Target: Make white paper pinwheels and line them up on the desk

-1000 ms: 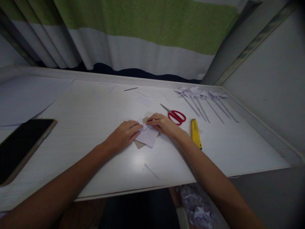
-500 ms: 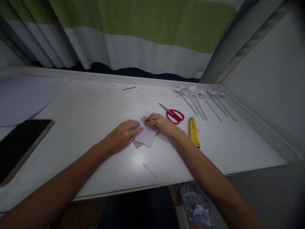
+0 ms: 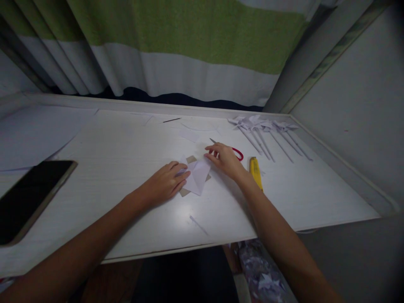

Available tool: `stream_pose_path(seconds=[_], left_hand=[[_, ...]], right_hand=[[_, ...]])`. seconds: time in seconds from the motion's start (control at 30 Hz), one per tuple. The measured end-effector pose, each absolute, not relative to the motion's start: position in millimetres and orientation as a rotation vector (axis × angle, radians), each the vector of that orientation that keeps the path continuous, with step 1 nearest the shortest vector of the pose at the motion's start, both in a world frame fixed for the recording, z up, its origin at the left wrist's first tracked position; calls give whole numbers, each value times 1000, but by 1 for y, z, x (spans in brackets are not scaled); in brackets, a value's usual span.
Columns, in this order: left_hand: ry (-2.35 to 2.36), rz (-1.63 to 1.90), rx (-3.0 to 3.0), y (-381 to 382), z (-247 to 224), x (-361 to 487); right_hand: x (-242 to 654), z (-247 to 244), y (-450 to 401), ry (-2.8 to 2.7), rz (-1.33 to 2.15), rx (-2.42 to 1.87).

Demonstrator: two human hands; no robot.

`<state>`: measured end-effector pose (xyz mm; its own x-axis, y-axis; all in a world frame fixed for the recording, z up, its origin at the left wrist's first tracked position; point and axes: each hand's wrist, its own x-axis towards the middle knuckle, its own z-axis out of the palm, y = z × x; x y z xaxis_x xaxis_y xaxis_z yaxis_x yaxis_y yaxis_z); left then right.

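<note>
A small folded sheet of white paper lies on a piece of grey-brown card, whose corners stick out around it. My left hand rests on the paper's left side with its fingers flat and spread, pressing it down. To the right of the paper hovers my right hand, fingers apart and slightly bent, with nothing seen in them. Behind that hand lie red-handled scissors, mostly hidden by it. A yellow utility knife lies beside my right forearm, which covers its lower end.
Several paper pinwheels on rolled sticks lie at the back right. A phone and large white sheets lie on the left. A thin dark stick and paper scraps are at the back. A paper strip lies near the front edge.
My right hand has left the paper and moved up and right, now covering part of the scissors. My left hand stays on the paper, its fingers spread a little more. A crease shows on the paper.
</note>
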<state>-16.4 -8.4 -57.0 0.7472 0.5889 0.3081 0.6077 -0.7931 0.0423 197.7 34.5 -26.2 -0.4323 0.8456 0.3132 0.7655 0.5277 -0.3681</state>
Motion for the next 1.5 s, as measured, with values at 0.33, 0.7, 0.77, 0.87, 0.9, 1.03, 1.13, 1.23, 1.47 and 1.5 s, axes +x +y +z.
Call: stream_pose_path(seconds=[0.33, 0.7, 0.77, 0.87, 0.9, 1.03, 1.13, 1.23, 1.47, 1.5], left_hand=[[-1185, -427, -2683, -20, -60, 5], [-1195, -443, -2725, -19, -58, 1], [-1199, -448, -2734, -18, -59, -1], [-1204, -484, -2750, -18, -60, -3], [-1204, -488, -2755, -18, -60, -3], [-1200, -459, -2759, -18, -59, -6], [-1198, -453, -2791, -18, -59, -8], [-1194, -514, -2851, -17, -59, -10], [-1168, -627, -2932, -10, -61, -16], [-1180, -642, -2942, -10, -61, -16]], right_hand=[[192, -25, 22, -2229, 492, -1649], [176, -22, 10, -2387, 366, -1252], [175, -25, 10, -2424, 356, -1219], [174, -30, 11, -2481, 359, -1213], [174, -32, 12, -2501, 362, -1210], [173, -36, 13, -2560, 358, -1187], [173, -37, 14, -2593, 337, -1165], [172, -36, 14, -2630, 300, -1140], [170, -36, 12, -2662, 253, -1144], [170, -36, 12, -2663, 247, -1147]])
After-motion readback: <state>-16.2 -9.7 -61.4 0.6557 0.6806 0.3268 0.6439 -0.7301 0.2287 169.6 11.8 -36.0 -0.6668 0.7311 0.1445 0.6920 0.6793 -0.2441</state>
